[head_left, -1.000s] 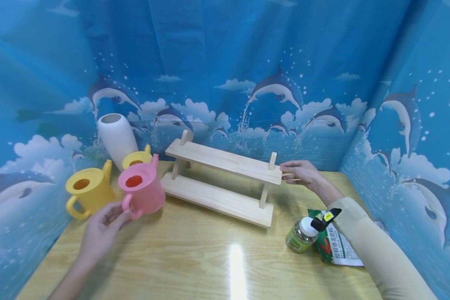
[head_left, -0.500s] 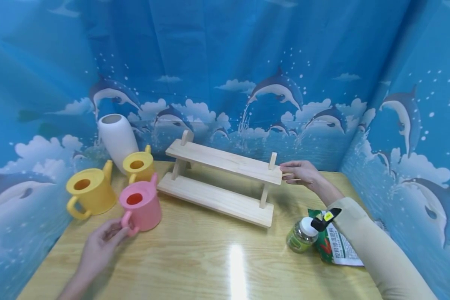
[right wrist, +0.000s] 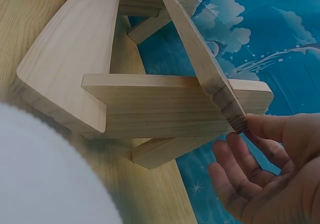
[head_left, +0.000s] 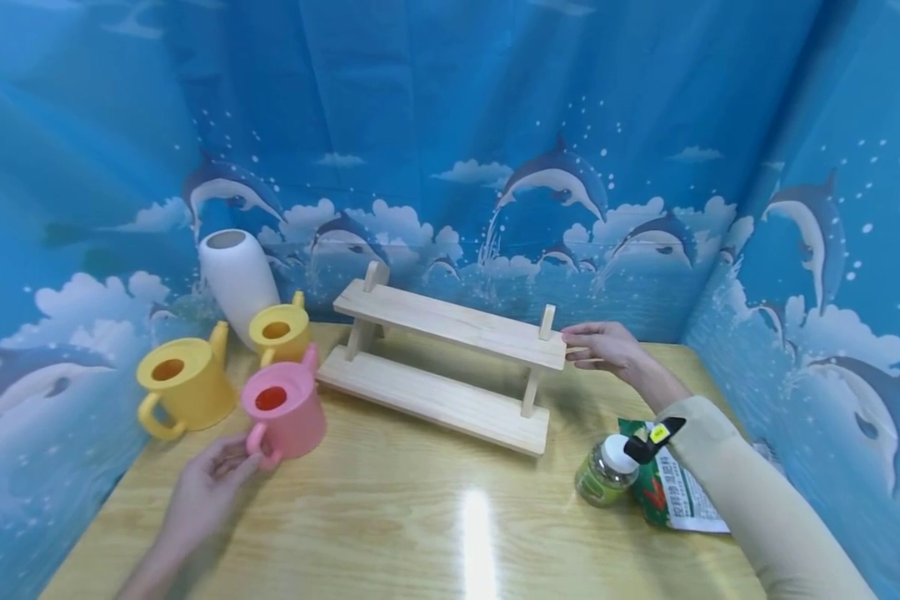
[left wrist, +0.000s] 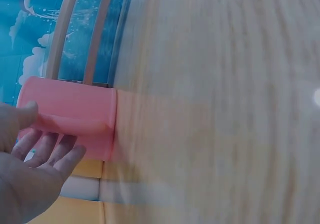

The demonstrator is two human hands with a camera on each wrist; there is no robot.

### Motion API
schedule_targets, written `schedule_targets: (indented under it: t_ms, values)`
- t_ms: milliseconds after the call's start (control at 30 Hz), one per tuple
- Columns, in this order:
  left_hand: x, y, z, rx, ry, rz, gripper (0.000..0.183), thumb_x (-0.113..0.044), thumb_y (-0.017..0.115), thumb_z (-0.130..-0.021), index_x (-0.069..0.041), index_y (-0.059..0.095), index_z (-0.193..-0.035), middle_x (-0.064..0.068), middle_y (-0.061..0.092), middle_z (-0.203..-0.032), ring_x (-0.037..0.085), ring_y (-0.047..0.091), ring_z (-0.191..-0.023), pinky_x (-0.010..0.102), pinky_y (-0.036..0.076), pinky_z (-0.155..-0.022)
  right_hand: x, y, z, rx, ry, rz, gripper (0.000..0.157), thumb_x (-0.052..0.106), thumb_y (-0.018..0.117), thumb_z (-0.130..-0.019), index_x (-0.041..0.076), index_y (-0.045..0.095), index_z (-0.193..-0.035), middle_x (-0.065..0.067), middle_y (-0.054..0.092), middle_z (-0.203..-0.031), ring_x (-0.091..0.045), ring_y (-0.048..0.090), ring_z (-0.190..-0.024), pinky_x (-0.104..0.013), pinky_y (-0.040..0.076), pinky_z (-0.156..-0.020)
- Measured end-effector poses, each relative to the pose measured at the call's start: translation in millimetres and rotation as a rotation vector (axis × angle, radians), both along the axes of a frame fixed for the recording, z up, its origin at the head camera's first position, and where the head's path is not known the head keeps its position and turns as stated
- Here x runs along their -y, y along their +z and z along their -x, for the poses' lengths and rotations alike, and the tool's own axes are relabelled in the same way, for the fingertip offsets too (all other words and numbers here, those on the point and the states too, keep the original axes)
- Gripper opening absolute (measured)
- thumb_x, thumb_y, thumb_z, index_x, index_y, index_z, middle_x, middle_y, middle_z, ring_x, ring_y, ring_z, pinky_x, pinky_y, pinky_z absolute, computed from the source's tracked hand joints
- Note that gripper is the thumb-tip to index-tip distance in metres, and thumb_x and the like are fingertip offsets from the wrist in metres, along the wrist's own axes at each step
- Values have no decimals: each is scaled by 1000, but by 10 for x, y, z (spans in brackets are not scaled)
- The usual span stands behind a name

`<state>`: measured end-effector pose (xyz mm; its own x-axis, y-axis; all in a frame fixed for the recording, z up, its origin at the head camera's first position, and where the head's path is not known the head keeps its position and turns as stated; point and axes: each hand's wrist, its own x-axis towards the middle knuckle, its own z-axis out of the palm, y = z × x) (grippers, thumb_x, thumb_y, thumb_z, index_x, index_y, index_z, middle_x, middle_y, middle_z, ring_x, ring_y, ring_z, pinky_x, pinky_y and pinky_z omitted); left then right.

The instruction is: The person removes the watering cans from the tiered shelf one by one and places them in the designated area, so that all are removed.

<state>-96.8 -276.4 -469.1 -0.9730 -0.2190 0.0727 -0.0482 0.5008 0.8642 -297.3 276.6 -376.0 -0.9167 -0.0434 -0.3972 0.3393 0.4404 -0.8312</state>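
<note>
A pink watering can (head_left: 288,412) stands upright on the wooden table, left of a two-tier wooden shelf (head_left: 450,325). My left hand (head_left: 206,492) holds the can's handle, thumb on one side and fingers on the other, as the left wrist view also shows. At the shelf's right end, my right hand (head_left: 607,348) pinches the tip of the upper board (right wrist: 210,74) between thumb and fingers. Behind the pink can are a small yellow watering can (head_left: 288,342) and, farther left, a larger yellow watering can (head_left: 195,392).
A tall white vase (head_left: 240,283) stands at the back left. By the right forearm are a clear jar with a white lid (head_left: 606,475) and a green and white bag (head_left: 671,492), partly hidden by the sleeve. Dolphin-print curtains (head_left: 450,150) enclose the table (head_left: 375,533).
The left hand has lowered the pink watering can toward the front and onto the table, uncovering more of the small yellow one. The right hand stays at the shelf.
</note>
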Motion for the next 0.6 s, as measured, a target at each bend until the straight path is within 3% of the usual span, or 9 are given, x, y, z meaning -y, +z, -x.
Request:
schedule_targets:
  t_ms: [33,133,233,267,333,433,500,600]
  values:
    - [6,28,10,0,8,4,43,-22,69,-104,5,61,-137,25,70,-133,-21,58,-94,2,54,-80,0,4,-1,-1,2,0,55,33,61,-108,5,50,-155,-22,50,-160,-38,61,-139,-29,66,-94]
    - [51,142,60,-48,14,-9,50,-26,71,-103,4,57,-141,-3,74,-122,-21,59,-96,1,54,-82,-8,28,-8,-4,5,-1,55,33,61,-108,5,50,-155,-22,50,-160,-39,59,-141,-31,65,-97]
    - [96,317,123,-129,19,-18,50,-23,70,-103,6,56,-141,-32,66,-110,-20,60,-97,-1,53,-84,-26,80,-43,-16,14,10,56,31,59,-109,4,47,-156,-22,47,-163,-41,55,-144,-33,64,-102]
    - [106,386,146,-149,14,-20,49,-21,70,-103,6,55,-141,-36,63,-108,-20,61,-98,-1,52,-85,-34,106,-58,-22,13,13,56,31,59,-109,4,47,-157,-22,46,-164,-41,55,-145,-34,63,-103]
    - [110,531,190,-160,19,1,50,-24,69,-104,5,55,-143,-29,67,-112,-20,60,-100,-3,51,-86,-48,163,-97,-44,16,25,56,30,57,-110,3,45,-158,-22,43,-166,-41,53,-146,-33,63,-105]
    - [66,751,266,-118,35,60,55,-36,67,-104,-4,54,-147,-5,71,-128,-17,58,-107,-2,51,-85,-60,262,-175,-101,22,31,55,29,55,-111,2,44,-158,-21,40,-167,-39,56,-144,-30,63,-103]
    - [10,879,323,-102,32,86,58,-43,65,-104,-10,54,-150,9,67,-142,-5,63,-115,-1,52,-86,-59,328,-239,-156,16,34,54,29,54,-111,2,45,-157,-21,43,-166,-32,63,-136,-27,63,-101]
    - [-105,1048,405,-119,0,117,60,-49,63,-103,-16,52,-152,11,63,-149,17,64,-130,1,52,-91,-36,431,-354,-254,-1,13,52,33,57,-110,2,52,-151,-20,51,-157,-14,71,-115,-22,64,-95]
